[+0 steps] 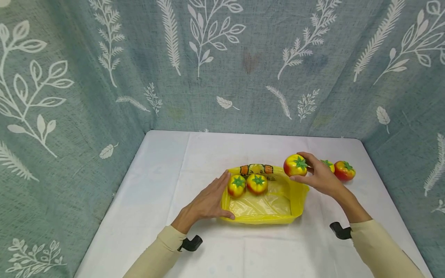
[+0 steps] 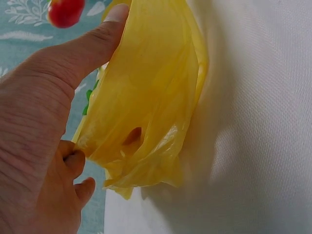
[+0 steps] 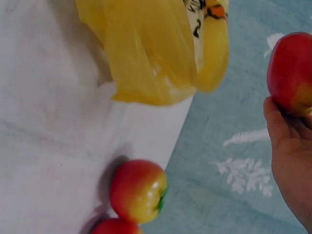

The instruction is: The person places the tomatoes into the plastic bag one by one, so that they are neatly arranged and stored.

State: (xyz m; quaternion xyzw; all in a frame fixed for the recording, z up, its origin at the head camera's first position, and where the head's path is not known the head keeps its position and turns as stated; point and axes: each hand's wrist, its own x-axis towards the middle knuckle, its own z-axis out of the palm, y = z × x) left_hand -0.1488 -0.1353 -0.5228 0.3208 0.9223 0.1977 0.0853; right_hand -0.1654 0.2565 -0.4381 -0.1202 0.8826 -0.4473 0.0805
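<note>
A yellow plastic bag (image 1: 297,199), spread open like a shallow box, holds two red-yellow toy fruits (image 1: 237,186) (image 1: 257,184) with green star-shaped tops, side by side at its back left. My left hand (image 1: 210,200) grips the bag's left side; in the left wrist view its thumb lies along the rim of the bag (image 2: 156,73) and the other fingers curl against the plastic. Above the bag's back right corner, my right hand (image 1: 321,179) holds a similar fruit (image 1: 294,166) between thumb and fingers. The right wrist view shows that fruit's red side (image 3: 290,73) raised off the table.
Two more fruits stand close together on the white table (image 1: 160,170) right of the bag, one (image 1: 345,171) in full view, the other (image 1: 328,166) partly behind my right hand. A patterned green-grey curtain (image 1: 208,100) surrounds the table's back and sides.
</note>
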